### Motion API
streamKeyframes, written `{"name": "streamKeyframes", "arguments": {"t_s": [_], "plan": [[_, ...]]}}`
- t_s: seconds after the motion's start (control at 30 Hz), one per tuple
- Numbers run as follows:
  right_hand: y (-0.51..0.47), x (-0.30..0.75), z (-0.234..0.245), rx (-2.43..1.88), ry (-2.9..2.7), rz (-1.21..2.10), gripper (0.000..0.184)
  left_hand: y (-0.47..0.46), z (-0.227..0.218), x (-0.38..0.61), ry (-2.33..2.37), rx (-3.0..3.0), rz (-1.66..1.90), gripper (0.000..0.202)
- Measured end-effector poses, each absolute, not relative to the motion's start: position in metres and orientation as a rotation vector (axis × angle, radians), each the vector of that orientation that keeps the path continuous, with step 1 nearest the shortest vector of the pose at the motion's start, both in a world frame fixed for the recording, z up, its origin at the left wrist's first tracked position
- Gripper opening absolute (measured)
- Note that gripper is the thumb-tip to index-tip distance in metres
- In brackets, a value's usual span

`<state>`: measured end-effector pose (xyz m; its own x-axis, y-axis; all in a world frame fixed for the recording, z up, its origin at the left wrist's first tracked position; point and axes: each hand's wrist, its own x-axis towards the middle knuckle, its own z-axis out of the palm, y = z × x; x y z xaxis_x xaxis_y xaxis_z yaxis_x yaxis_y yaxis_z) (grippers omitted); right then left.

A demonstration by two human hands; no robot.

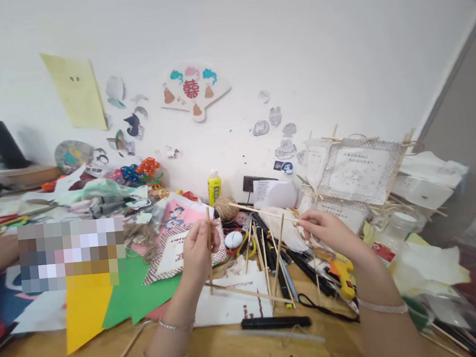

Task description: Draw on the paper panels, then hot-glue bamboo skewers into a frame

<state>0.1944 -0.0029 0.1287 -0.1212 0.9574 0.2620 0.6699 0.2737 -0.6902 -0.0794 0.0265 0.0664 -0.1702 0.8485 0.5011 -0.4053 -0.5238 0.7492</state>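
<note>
My left hand (199, 246) is closed around a thin wooden stick (212, 281), which stands nearly upright over the table. My right hand (325, 227) pinches the end of a second wooden stick (257, 210) that points left, slightly tilted. Behind my left hand lies a picture card with a checked border (156, 270). Below the hands are a white sheet with dark red marks (232, 304) and a black marker (275, 323). Several more sticks and pens lie jumbled between my hands.
A ball of twine (226, 208) and a yellow bottle (214, 187) stand near the wall. A yellow glue gun (345, 277) and clear jar (402, 225) are at right, before framed pictures (355, 162). Another person's hand (2, 249) is at far left by coloured paper (85, 308).
</note>
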Motion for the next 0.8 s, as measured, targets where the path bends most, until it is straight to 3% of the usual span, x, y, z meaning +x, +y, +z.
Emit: {"name": "streamKeyframes", "arguments": {"t_s": [0.13,0.3,0.57,0.8], "plan": [[-0.002,0.177,0.13,-1.274,-1.768,0.564,0.029,0.028,0.067,-0.079,0.556,1.174,1.826,0.028],[0.005,0.163,0.123,-1.186,-1.658,0.628,0.036,0.03,0.068,-0.082,0.523,1.198,1.765,0.042],[0.001,0.174,0.129,-1.042,-1.413,0.518,0.023,0.03,0.064,-0.081,0.526,1.286,1.653,0.031],[-0.012,0.172,0.136,-1.07,-1.732,0.508,0.025,0.023,0.069,-0.077,0.479,1.208,1.657,0.037]]}}
